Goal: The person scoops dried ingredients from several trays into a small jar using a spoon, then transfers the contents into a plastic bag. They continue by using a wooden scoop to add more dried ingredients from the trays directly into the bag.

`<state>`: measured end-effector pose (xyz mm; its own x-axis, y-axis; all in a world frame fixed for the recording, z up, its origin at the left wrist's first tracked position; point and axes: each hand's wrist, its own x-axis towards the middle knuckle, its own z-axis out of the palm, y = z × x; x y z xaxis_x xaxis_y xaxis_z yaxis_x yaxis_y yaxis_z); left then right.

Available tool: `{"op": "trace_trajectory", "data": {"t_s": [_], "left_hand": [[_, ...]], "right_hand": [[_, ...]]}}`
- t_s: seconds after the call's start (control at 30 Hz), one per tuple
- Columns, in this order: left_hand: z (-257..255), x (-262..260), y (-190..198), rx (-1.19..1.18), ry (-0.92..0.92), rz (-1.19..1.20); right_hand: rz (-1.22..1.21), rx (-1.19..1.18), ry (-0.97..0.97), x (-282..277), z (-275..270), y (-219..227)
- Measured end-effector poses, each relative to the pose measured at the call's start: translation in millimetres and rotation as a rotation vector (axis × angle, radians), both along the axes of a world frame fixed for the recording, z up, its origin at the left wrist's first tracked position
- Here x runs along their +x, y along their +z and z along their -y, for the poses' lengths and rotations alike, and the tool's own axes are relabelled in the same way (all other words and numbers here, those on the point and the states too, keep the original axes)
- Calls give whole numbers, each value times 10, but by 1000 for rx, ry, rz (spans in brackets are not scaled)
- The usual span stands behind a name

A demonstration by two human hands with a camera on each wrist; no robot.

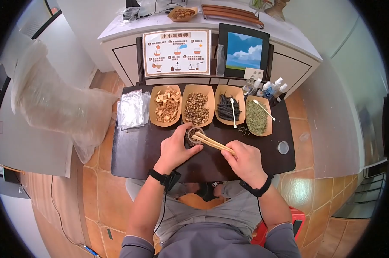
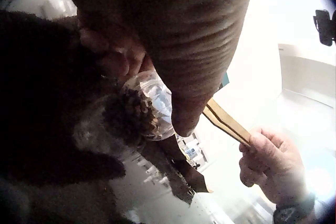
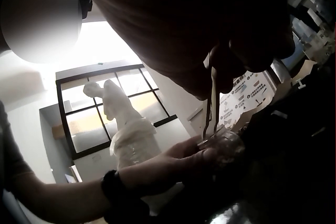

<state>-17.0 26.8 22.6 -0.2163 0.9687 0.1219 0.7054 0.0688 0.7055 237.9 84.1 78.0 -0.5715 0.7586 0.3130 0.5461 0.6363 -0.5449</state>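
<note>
Clear jar: on the desk, in front of the second tray from the left, brown dried pieces inside.
Left hand: thumb and fingers curved around the jar, steadying it.
Right hand: clamped on the wooden tongs, pinched between thumb and fingers.
Tong tips: at the jar's mouth; whether they grip a piece I cannot tell.
Step at the jar: judging by the pose, pieces are being placed or arranged inside it with the tongs.
Next move of the tongs: seems to call for keeping the tips within the rim and easing the pinch if a piece is held, while the left hand keeps the jar from tipping.
Round lid: lies off the jar, near the desk's right side; any closing would need it brought over.
Head view only: the full row of four filled trays and the lid, laid out from above.
Left wrist view: the jar's clear wall from the side, with the brown pieces bunched behind it, which the head view shows only through the mouth.
Right wrist view only: a dark-framed window beyond the left arm, and the tongs' two arms slightly apart just above the rim.
</note>
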Motion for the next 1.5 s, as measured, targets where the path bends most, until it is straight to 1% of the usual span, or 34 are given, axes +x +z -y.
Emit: {"op": "trace_trajectory", "data": {"t_s": [0.07,0.2,0.27,0.3,0.37,0.4,0.47,0.5,0.53,0.63,0.77,0.9,0.97,1.1,1.2,1.3,1.4,1.47,1.5], "left_hand": [[4,6,26,-19,3,11],[-7,2,5,10,9,3],[6,2,38,-53,8,26],[15,-3,38,-54,11,27],[4,10,40,-54,10,9],[-6,14,28,-51,3,11],[-1,1,-1,-6,5,-16],[1,-3,8,-4,6,-19],[4,0,15,-14,9,1],[11,8,32,-30,12,27],[7,0,49,-64,8,41],[8,-12,27,-49,4,39],[6,-14,26,-55,-2,45],[7,-2,38,-47,-7,41],[-3,-3,35,-69,-1,39],[3,-3,29,-62,6,25],[7,-3,26,-52,9,24],[8,3,38,-50,7,19],[7,7,34,-50,6,19]], "right_hand": [[19,48,-4,-2,-13,8],[29,44,43,-28,-37,34],[-51,-105,-26,-27,-62,39],[-49,-106,-23,-33,-103,32],[-188,-250,-127,-56,-270,2],[-188,-245,-133,-82,-357,-21],[-95,-98,-210,-191,-534,-84],[-73,-77,-240,-271,-590,-103],[-76,-76,-237,-354,-641,-136],[77,-44,-362,-569,-771,-197],[168,-29,-425,-725,-887,-228],[163,-34,-340,-758,-851,-193],[151,-88,-287,-768,-813,-165],[138,-157,-262,-780,-792,-152],[133,-145,-260,-811,-801,-214],[97,-208,-251,-825,-812,-294],[43,-274,-230,-776,-816,-384],[-119,-355,-185,-727,-843,-458],[-119,-355,-186,-701,-856,-475]]}}
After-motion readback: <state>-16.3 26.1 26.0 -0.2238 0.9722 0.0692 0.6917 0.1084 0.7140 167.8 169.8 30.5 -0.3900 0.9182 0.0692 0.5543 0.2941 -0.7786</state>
